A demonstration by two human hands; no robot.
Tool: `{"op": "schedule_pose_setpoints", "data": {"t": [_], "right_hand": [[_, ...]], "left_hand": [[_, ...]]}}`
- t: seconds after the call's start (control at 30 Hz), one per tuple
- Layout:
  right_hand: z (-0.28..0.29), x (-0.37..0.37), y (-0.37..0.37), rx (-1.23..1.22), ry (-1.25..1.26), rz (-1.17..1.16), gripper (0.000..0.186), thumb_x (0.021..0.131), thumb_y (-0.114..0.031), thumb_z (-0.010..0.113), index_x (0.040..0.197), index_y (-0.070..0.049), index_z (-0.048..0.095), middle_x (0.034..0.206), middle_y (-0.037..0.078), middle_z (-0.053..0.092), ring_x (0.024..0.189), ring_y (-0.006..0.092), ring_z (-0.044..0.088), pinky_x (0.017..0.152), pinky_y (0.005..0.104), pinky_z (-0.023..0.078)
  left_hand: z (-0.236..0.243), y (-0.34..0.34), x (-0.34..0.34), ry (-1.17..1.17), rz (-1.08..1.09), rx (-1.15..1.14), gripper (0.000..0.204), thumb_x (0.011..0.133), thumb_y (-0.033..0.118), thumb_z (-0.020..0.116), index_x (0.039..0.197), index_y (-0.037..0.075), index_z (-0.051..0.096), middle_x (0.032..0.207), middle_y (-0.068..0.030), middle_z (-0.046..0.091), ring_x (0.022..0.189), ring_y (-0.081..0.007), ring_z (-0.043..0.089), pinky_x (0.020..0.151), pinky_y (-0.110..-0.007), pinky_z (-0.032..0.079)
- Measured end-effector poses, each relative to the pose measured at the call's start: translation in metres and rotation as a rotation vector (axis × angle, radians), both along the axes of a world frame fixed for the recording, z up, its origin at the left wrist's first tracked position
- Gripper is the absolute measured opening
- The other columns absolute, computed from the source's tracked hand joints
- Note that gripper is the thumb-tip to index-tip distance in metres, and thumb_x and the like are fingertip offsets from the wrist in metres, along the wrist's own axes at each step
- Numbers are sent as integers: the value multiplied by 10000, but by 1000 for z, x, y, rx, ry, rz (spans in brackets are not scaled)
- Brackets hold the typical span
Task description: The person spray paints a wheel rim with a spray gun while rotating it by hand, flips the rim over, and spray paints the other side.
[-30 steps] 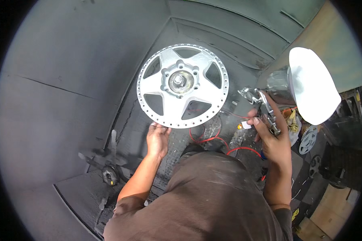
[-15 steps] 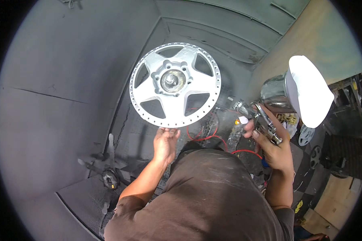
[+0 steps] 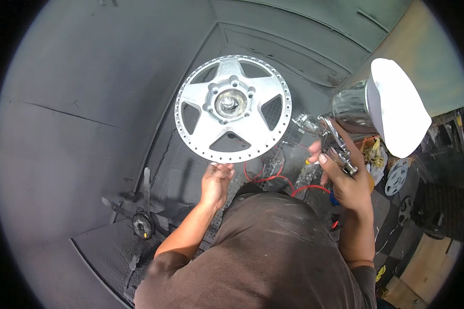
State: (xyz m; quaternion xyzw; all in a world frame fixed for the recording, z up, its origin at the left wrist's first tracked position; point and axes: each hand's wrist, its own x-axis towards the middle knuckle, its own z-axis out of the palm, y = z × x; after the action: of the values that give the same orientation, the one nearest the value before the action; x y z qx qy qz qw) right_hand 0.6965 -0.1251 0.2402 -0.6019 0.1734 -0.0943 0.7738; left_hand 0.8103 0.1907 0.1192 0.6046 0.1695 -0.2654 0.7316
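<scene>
A grey wall (image 3: pixel 82 139) fills frame left. At upper centre, our left hand (image 3: pixel 216 184) touches the silver wheel (image 3: pixel 245 129) from below; we cannot tell if it grips. Right of centre, our right hand (image 3: pixel 350 183) grasps a spray gun (image 3: pixel 331 135). A straying touch could smudge any wet finish.

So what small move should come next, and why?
Perhaps the left hand should nudge the silver wheel round slightly: its fingers are at the lower edge, while the right hand holds the spray gun, front end toward the wheel.
</scene>
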Motion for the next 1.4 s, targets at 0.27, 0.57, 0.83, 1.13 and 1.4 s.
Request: {"op": "schedule_pose_setpoints", "data": {"t": [0.27, 0.57, 0.83, 1.13, 1.4], "right_hand": [[9, 6, -10, -96, 63, -31, 551, 946, -38, 605, 1478, -30, 463, 1002, 49, 650, 870, 100, 610, 712, 236, 516], [19, -15, -42, -77, 64, -164, 549, 941, 30, 578, 1475, -8, 457, 1040, 102, 635, 968, 152, 618, 875, 304, 513], [26, -10, -86, -45, 105, 20, 550, 948, -31, 622, 1474, -19, 458, 1037, 61, 666, 911, 112, 635, 667, 231, 506], [39, 29, -121, -95, 85, 36, 564, 952, -134, 628, 1474, -12, 454, 973, 35, 649, 840, 101, 600, 645, 223, 486], [47, 44, -137, -214, 39, -11, 547, 949, -85, 625, 1465, -1, 464, 970, 35, 651, 850, 100, 595, 795, 253, 499]], "left_hand": [[29, 4, 28, -146, 163, -38, 544, 826, -71, 428, 1365, -12, 395, 1273, -58, 543, 1154, -186, 539, 1023, -379, 417], [50, -38, 11, -86, 77, -47, 477, 848, -44, 447, 1323, -25, 414, 1249, -71, 521, 1226, -210, 501, 1094, -413, 367], [49, -110, -7, 27, -36, -60, 565, 809, -55, 473, 1362, -31, 358, 1300, -151, 475, 1261, -296, 496, 1073, -451, 405], [30, -132, 12, 187, -129, -35, 564, 838, -113, 450, 1386, 19, 415, 1249, -121, 534, 1163, -249, 565, 1008, -361, 470], [46, -109, 68, -181, 213, -11, 467, 832, -40, 472, 1289, 47, 438, 1173, -37, 571, 1087, -170, 553, 995, -373, 426]]}}
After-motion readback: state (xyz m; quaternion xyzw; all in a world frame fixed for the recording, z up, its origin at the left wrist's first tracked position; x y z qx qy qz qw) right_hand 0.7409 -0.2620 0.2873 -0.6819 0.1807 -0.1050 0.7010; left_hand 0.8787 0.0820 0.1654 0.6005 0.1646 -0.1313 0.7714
